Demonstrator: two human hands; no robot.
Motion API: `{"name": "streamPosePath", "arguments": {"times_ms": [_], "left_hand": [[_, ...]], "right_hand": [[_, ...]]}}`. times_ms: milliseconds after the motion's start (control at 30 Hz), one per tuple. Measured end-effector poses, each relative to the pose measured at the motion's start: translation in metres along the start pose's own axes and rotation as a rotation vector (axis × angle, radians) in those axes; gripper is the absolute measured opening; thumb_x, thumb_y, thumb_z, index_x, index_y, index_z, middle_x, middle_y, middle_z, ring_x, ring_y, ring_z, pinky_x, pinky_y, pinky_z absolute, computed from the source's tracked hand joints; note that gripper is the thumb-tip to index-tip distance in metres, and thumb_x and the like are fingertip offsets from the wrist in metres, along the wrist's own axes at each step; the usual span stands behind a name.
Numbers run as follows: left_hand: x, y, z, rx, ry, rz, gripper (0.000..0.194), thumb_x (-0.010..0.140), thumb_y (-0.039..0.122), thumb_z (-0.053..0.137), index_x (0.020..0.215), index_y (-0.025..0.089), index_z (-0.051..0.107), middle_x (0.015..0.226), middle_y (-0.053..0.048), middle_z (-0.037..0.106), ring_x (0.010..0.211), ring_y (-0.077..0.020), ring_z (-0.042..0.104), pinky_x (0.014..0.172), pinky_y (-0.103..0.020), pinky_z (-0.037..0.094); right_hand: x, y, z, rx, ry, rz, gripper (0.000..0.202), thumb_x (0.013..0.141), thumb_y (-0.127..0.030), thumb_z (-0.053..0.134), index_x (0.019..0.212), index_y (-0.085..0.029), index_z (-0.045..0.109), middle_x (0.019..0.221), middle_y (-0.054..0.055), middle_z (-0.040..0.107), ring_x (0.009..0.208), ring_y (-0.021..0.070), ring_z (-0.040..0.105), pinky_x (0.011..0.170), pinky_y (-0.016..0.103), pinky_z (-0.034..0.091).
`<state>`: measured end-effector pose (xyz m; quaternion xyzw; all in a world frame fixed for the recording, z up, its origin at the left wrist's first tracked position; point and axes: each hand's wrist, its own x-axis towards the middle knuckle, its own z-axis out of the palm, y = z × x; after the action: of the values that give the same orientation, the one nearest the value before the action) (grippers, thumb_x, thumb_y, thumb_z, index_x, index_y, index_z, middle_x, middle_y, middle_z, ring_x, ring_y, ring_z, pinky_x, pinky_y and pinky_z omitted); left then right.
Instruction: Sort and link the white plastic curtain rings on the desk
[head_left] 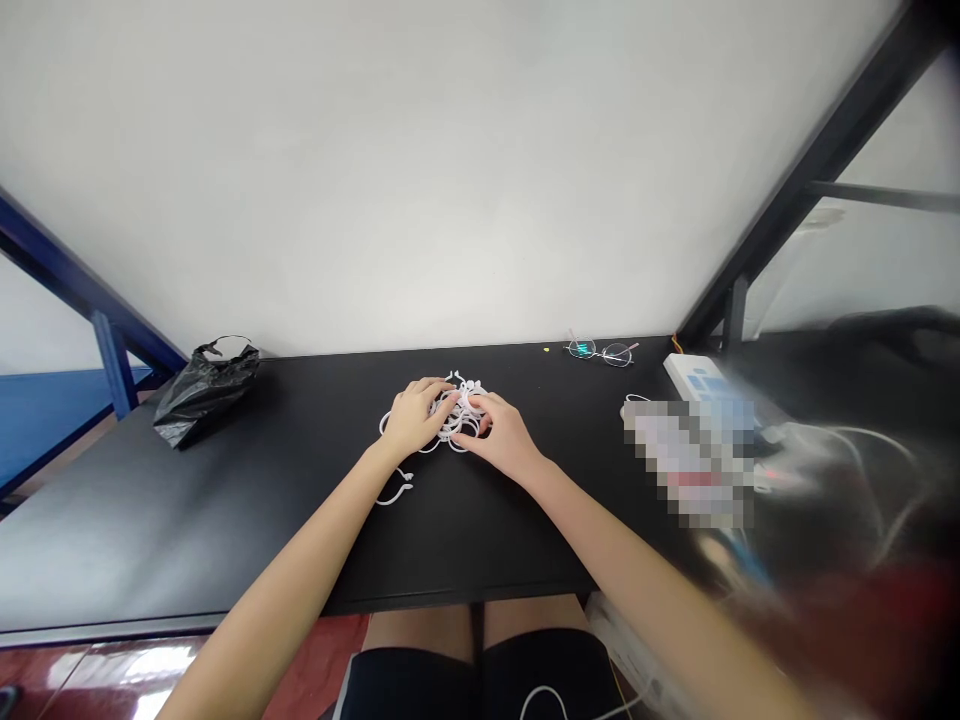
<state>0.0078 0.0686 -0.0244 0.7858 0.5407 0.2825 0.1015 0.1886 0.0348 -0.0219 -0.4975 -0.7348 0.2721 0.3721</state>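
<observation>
A small pile of white plastic curtain rings, open hoops with knobbed ends, lies near the middle of the black table. From the left, my left hand rests on the pile with its fingers stretched over the rings. My right hand curves around the other side, thumb and fingers apart and touching rings. Part of the pile is hidden beneath both hands. One loose ring sits apart, beside my left wrist and partly covered by it.
The black table runs along a white wall. A black plastic bag stands at the far left. Glasses lie at the back. At right are a white power strip, a blurred-out object and cables.
</observation>
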Motion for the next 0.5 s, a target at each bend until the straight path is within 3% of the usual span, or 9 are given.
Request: {"name": "streamPosePath", "arguments": {"times_ms": [233,333,500], "left_hand": [[-0.012,0.002,-0.003,-0.232,-0.013,0.057,0.049,0.097,0.047,0.04,0.138,0.021,0.046,0.136,-0.009,0.056,0.124,-0.0245,0.052,0.106,-0.042,0.041],[-0.012,0.003,-0.004,-0.198,-0.026,0.12,0.043,0.097,0.045,0.041,0.132,0.022,0.054,0.133,-0.008,0.058,0.123,-0.0248,0.052,0.107,-0.042,0.04],[-0.01,-0.002,-0.003,-0.141,-0.012,0.083,0.039,0.098,0.041,0.04,0.126,0.022,0.058,0.127,-0.008,0.06,0.117,-0.0246,0.055,0.102,-0.042,0.043]], "right_hand": [[-0.001,-0.006,0.001,-0.028,-0.063,-0.172,0.045,0.07,-0.03,0.078,0.112,-0.021,0.065,0.109,0.007,0.069,0.094,0.0234,0.061,0.083,0.039,0.05],[-0.002,-0.005,0.001,-0.032,-0.061,-0.204,0.046,0.069,-0.03,0.08,0.112,-0.021,0.066,0.107,0.007,0.071,0.094,0.0245,0.062,0.083,0.041,0.05],[-0.003,-0.005,0.002,0.022,-0.014,-0.245,0.039,0.071,-0.028,0.079,0.108,-0.022,0.068,0.111,0.007,0.071,0.102,0.0245,0.065,0.089,0.041,0.051]]}}
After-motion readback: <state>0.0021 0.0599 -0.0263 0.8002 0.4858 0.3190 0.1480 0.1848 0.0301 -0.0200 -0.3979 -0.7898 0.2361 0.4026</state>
